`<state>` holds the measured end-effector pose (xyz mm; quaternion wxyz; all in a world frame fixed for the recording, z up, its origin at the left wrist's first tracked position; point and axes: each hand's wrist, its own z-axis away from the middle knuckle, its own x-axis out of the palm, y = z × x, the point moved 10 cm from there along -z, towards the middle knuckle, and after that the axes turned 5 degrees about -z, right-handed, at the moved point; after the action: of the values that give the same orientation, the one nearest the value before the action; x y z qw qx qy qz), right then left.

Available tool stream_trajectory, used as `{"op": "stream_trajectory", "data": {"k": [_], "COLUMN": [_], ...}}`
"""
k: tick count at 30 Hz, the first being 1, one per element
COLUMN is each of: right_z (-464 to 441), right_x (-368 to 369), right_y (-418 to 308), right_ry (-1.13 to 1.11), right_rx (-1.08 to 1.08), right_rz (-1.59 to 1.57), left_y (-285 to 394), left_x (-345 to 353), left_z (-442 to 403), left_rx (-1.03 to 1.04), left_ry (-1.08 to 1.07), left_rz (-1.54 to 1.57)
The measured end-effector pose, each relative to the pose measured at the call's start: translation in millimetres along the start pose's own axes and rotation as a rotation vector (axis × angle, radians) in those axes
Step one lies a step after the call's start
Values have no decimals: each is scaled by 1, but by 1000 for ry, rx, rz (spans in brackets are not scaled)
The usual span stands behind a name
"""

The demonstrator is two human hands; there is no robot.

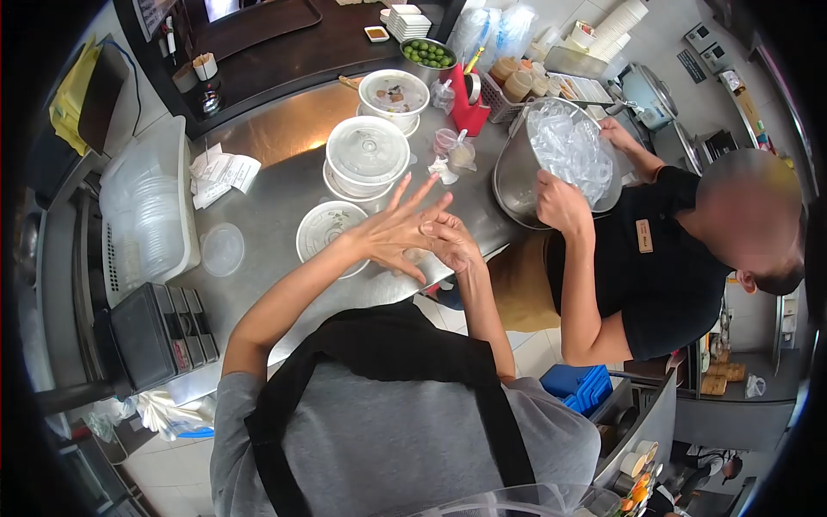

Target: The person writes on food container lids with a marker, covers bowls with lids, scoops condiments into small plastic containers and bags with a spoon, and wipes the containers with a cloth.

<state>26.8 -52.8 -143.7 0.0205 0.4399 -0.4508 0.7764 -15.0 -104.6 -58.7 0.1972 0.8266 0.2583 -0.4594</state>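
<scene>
My left hand [392,231] is in front of me over the counter edge, fingers spread. My right hand [454,245] meets it, its fingers closed around a finger of the left hand. Beneath and beyond the left hand stands a white bowl with a clear lid [320,226], partly covered by that hand and forearm. Behind it is a stack of lidded white bowls [369,148]. Farther back sits another lidded bowl [394,90] with dark pieces showing through its lid. To the right of the stack lie small sauce bags [462,155].
At right a co-worker [637,250] tilts a metal pot [515,172] with clear plastic or ice. A loose lid [222,250], receipts [222,175], a white basket of lids [183,246] and drawers [164,336] stand left. Limes [428,53] and a red tape dispenser [465,108] are behind.
</scene>
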Motion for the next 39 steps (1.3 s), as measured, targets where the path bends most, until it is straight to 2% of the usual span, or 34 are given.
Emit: {"op": "stream_trajectory", "data": {"k": [2, 5, 8, 12, 15, 18, 22, 24, 27, 30, 33, 35, 37, 38, 39], "right_z": [7, 1, -1, -7, -16, -8, -5, -4, 3, 3, -2, 1, 2, 4, 2], "right_x": [-4, -11, -16, 5, -11, 5, -1, -9, -9, 0, -8, -2, 2, -2, -20], "right_y": [-8, -5, -1, 9, 14, 13, 13, 19, 11, 3, 0, -5, 0, 0, 8], "right_ry": [24, -54, -31, -70, -110, -27, 19, 29, -5, -15, 12, -50, -64, -46, 57], "right_rx": [-22, 26, 100, 123, 180, 149, 29, 30, -13, 20, 95, 35, 37, 53, 95], "right_rz": [-118, -80, 168, 284, 361, -24, -121, -149, -127, 250, 411, 439, 275, 295, 166], "left_y": [7, 18, 23, 29, 34, 28, 7, 0, -5, 3, 3, 6, 2, 3, 3], "left_x": [5, 4, 14, 15, 14, 14, 4, 1, 0, 9, 13, 14, 19, 14, 13], "left_z": [0, 0, 8, 9, 3, 0, -1, 3, 5, 5, 1, -2, 0, -1, -2], "left_rx": [44, 120, 197, 289, 308, 258, 91, 31, -46, 48, 27, 25, -23, -15, -44], "left_ry": [-120, -228, -296, -305, -353, -303, 13, 54, -141, -165, -181, -175, -172, -92, -110], "left_rz": [-72, -78, -64, -77, -107, -90, 47, 72, 20, 4, 126, 223, 286, 280, 345]}}
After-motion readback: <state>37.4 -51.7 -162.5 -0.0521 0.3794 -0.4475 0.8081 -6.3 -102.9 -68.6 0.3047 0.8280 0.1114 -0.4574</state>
